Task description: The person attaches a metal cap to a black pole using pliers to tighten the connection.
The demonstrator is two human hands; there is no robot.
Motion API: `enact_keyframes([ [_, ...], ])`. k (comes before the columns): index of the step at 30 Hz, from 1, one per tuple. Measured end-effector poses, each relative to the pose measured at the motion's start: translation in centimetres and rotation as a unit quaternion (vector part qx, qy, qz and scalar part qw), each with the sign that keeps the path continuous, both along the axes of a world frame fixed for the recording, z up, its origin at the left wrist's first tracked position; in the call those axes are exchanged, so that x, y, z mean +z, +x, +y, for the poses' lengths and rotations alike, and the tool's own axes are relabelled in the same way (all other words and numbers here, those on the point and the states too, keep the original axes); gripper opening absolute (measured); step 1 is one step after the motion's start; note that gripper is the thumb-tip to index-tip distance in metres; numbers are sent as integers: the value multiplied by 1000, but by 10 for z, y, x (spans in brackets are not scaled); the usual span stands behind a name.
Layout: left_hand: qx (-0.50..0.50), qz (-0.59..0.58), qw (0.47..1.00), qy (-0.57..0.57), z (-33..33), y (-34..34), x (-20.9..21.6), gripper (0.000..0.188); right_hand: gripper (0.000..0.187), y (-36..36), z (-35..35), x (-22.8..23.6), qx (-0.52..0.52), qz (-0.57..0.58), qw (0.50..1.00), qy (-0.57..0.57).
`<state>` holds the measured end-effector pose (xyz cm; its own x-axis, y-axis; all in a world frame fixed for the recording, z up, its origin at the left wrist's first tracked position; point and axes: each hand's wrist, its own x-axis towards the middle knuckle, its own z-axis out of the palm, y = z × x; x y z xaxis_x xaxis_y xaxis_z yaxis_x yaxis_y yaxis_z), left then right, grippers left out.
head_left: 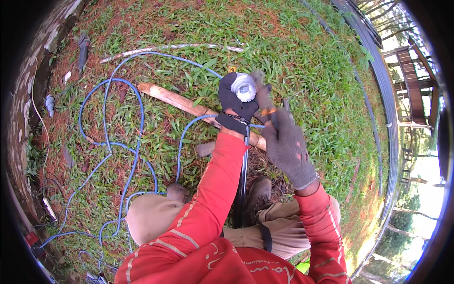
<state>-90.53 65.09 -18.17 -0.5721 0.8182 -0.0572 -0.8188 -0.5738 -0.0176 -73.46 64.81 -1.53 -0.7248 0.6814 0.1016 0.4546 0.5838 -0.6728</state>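
My left hand (238, 105), in a black glove with a dark chain bracelet at the wrist, is closed around a white round fitting (245, 88) with a silvery, toothed-looking centre. Beside it on the right is my right hand (289, 146) in a grey knit glove, its fingers curled and partly smeared by motion. Something dark with an orange part shows at those fingers, too blurred to name. Under my left wrist a glossy black pipe (243, 175) runs down between my legs. A blue cable (189, 61) reaches the far side of my left hand.
Grass with brown needles covers the ground. A split bamboo pole (177, 102) lies behind my left forearm, and a thin pale stick (170, 47) lies beyond it. More blue cable loops at the left near a weathered wall (28, 94). Long dark pipes (378, 94) run along the right.
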Motion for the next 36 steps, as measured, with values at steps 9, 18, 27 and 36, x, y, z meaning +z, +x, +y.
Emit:
enact_keyframes([
  [9, 10, -127, 992, -17, 7, 2, -14, 44, 25, 5, 10, -1, 85, -121, 989, 25],
  [18, -17, -50, 994, 93, 0, 9, -7, 49, 22, 11, 21, 1, 55, 14, 998, 12],
  [27, -6, -60, 998, 14, -5, -1, -13, 50, 24, 17, 14, -1, 79, -96, 992, 8],
  [36, 104, 69, 984, -127, -7, 3, -6, 31, 28, -1, -8, 7, 66, -64, 995, 37],
])
